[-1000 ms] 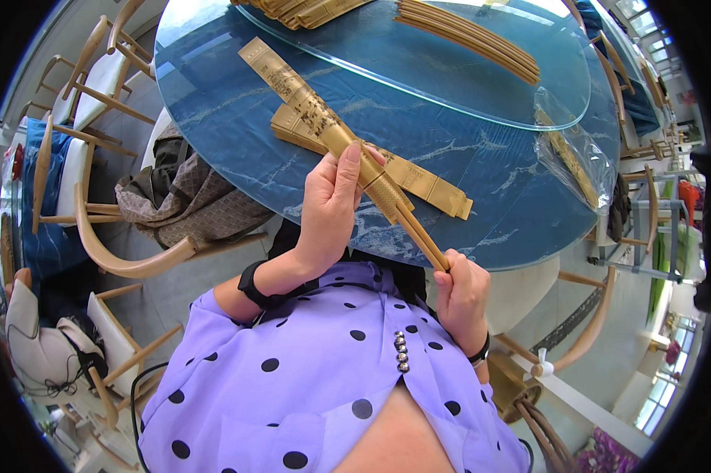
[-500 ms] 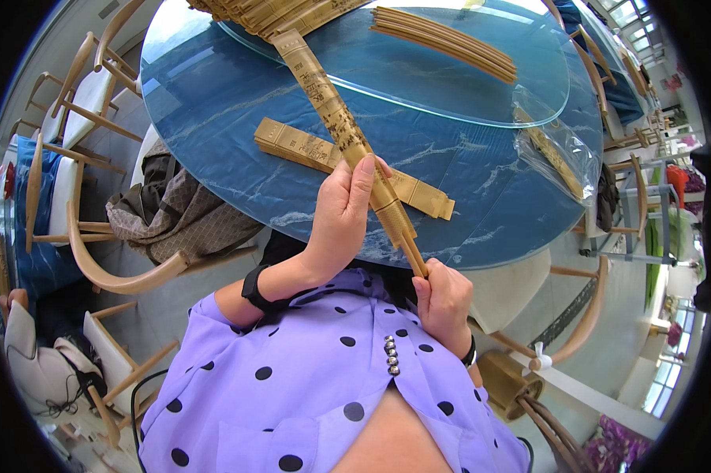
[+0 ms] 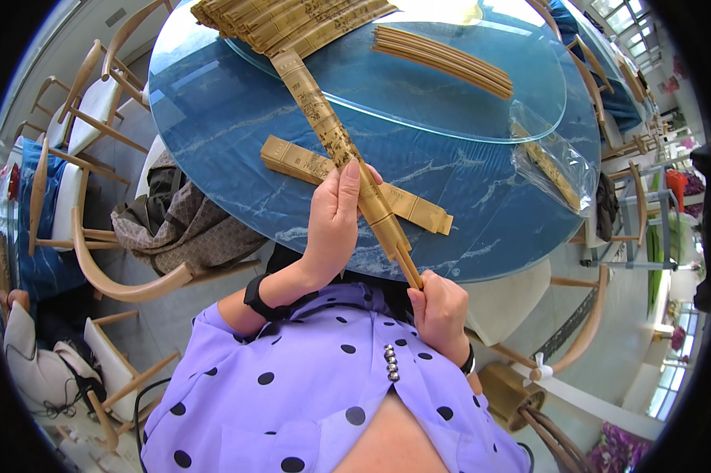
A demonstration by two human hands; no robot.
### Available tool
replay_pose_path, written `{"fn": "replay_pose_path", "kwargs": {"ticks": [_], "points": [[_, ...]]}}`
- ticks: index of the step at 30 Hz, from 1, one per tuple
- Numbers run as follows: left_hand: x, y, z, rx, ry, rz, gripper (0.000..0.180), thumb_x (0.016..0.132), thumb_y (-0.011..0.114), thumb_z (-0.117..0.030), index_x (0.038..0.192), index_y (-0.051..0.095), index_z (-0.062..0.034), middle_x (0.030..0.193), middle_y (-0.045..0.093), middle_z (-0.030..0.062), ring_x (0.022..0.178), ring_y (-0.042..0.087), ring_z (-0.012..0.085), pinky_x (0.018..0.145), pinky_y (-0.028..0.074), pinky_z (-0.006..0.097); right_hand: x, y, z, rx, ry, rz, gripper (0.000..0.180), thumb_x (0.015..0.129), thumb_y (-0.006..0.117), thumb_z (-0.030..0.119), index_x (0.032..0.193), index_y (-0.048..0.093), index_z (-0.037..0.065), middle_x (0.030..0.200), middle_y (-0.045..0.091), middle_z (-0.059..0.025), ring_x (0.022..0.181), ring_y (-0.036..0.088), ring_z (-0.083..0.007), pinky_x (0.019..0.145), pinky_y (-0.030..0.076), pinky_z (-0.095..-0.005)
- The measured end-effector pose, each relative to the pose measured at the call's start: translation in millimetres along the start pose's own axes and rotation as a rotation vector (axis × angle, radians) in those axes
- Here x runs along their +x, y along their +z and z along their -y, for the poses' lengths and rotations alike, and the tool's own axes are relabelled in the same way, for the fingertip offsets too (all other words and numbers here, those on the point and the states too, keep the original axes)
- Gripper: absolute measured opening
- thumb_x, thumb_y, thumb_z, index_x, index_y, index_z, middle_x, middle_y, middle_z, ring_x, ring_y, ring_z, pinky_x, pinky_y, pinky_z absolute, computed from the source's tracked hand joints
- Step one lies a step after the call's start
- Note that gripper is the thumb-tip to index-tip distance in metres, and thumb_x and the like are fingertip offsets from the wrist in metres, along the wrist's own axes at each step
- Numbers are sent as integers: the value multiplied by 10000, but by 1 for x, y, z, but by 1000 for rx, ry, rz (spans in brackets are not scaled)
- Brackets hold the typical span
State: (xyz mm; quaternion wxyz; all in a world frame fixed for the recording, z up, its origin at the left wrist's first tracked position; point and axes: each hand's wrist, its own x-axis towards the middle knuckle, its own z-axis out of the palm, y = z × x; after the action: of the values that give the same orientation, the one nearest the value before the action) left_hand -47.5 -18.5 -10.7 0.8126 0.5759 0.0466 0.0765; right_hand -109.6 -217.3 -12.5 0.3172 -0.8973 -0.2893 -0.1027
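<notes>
My left hand (image 3: 335, 211) is closed around the middle of a long gold paper chopstick sleeve (image 3: 312, 104), thumb on top. The printed sleeve slants from the upper left down toward me. Wooden chopsticks (image 3: 407, 266) stick out of its near end. Closed on their outer ends is my right hand (image 3: 442, 311), close to my body. Below the held sleeve, and partly hidden by my left hand, a stack of flat gold sleeves (image 3: 425, 211) lies across the table. The far end of the held sleeve reaches a larger pile of gold sleeves (image 3: 335, 22).
A glass turntable (image 3: 529, 130) rests on the blue round table (image 3: 213, 150), with a bundle of bare chopsticks (image 3: 444, 63) on it. To the right lies a clear plastic bag (image 3: 551, 169) with a gold sleeve inside. A wooden chair (image 3: 126, 292) at left carries a patterned cloth (image 3: 178, 217).
My left hand has moved slightly left, up along the sleeve. The right hand keeps its hold on the chopsticks, and the whole view has shifted a little.
</notes>
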Motion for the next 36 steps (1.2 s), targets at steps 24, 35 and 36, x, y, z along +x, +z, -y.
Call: {"fn": "replay_pose_path", "kwargs": {"ticks": [24,35,36], "points": [[-5,-1,18,184,62,51,377,1122,415,-360,1037,589,-38,852,555,-13,739,486,28,625,432,197,15,4,4,-27,-18,17,280,977,655,227,833,513,33,680,515,-117,578,546,-327,529,443,-415],[4,-7,5,91,149,-33,403,1098,513,-309,834,609,-19,655,474,-54,613,383,28,532,303,232,26,10,5,-36,-27,-65,257,978,660,196,842,510,40,677,509,-95,568,541,-301,525,440,-399],[6,-9,9,126,166,-56,410,1095,521,-304,815,606,-17,642,461,-57,609,368,30,529,290,239,28,10,7,-33,-29,-68,259,977,662,195,838,506,42,673,505,-95,565,538,-300,524,439,-398]]}}
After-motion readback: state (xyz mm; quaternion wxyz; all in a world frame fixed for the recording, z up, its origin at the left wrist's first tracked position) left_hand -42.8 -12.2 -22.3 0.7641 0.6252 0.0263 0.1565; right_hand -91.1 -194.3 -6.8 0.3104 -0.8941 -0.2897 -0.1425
